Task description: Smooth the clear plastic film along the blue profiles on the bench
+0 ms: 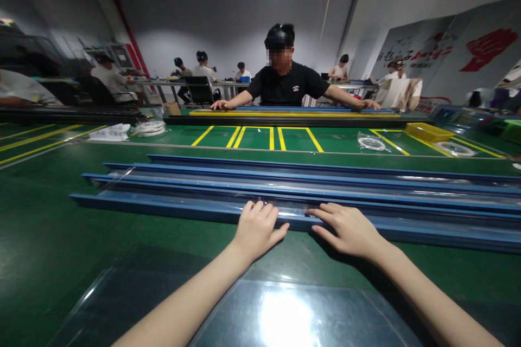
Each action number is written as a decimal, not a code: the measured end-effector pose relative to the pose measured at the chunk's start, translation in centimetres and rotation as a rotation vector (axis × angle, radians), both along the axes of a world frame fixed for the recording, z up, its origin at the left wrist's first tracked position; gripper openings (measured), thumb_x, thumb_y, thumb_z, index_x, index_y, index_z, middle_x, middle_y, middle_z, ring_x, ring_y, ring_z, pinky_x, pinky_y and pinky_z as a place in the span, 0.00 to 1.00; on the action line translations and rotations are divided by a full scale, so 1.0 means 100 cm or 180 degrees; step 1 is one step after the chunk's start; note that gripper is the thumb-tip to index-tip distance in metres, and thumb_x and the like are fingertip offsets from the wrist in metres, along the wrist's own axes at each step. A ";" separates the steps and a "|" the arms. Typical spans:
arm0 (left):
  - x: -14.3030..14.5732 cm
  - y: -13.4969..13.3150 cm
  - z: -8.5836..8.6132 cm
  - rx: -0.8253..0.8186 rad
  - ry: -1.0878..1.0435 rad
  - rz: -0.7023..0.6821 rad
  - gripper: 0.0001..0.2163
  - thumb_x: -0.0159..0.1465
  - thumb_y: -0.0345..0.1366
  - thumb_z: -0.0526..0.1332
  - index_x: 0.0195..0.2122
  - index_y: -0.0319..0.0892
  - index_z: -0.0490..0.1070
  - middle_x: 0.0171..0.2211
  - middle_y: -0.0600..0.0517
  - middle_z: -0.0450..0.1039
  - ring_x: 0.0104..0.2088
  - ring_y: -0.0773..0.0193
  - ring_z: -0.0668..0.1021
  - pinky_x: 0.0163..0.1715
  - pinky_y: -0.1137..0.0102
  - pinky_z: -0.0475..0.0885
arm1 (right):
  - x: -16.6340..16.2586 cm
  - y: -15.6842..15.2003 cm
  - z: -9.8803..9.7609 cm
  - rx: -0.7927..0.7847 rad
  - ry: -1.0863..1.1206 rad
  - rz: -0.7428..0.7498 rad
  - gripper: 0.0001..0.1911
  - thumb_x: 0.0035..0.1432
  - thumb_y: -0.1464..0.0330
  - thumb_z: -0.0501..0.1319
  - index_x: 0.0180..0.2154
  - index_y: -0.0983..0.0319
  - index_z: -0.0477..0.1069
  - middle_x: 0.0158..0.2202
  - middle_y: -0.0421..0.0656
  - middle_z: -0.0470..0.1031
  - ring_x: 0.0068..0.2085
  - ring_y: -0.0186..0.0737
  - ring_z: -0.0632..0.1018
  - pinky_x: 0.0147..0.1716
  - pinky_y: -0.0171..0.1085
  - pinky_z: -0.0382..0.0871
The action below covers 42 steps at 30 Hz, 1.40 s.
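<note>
Several long blue channels (175, 210) lie side by side across the green table, their troughs facing up. Clear plastic film (228, 203) shows inside the nearest trough. My left hand (258, 227) is hooked over the front wall of the nearest channel, fingers inside and thumb along the outer face. A short way to the right, my right hand (350, 227) rests at the same wall. Its index finger reaches into the trough and its thumb stays apart in front. A shiny transparent sheet (228, 309) lies flat below my forearms.
Across the green table (36, 217), a person in a black shirt (287, 87) has both hands by a yellow strip (293, 114). Wrapped white coils (150, 128), another coil (371, 143) and a yellow tray (429, 133) sit beyond the channels. Other people work behind.
</note>
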State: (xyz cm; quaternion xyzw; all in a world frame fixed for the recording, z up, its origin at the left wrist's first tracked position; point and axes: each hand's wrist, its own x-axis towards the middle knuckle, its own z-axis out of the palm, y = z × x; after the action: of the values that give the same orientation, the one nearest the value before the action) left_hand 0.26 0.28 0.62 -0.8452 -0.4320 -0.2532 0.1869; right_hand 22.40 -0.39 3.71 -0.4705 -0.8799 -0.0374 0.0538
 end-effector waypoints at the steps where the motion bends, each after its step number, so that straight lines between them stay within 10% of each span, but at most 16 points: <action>1: 0.000 0.000 0.000 -0.0006 -0.0008 -0.0002 0.12 0.58 0.44 0.52 0.27 0.40 0.66 0.25 0.51 0.69 0.30 0.61 0.69 0.31 0.65 0.59 | 0.000 0.000 0.000 -0.0004 0.0000 0.0000 0.22 0.58 0.59 0.45 0.48 0.60 0.65 0.38 0.47 0.71 0.38 0.41 0.72 0.33 0.36 0.63; 42: 0.001 -0.002 0.000 -0.0201 -0.0243 -0.0096 0.11 0.57 0.40 0.54 0.35 0.39 0.69 0.38 0.47 0.73 0.37 0.59 0.71 0.32 0.63 0.62 | -0.002 -0.001 0.003 -0.0065 0.0027 -0.0012 0.21 0.57 0.59 0.46 0.48 0.59 0.65 0.38 0.46 0.71 0.39 0.40 0.72 0.35 0.36 0.63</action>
State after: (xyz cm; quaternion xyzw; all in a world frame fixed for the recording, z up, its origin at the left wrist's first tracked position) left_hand 0.38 0.12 0.66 -0.8468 -0.4339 -0.2743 0.1396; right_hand 22.20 -0.46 4.03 -0.4729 -0.8791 -0.0266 0.0525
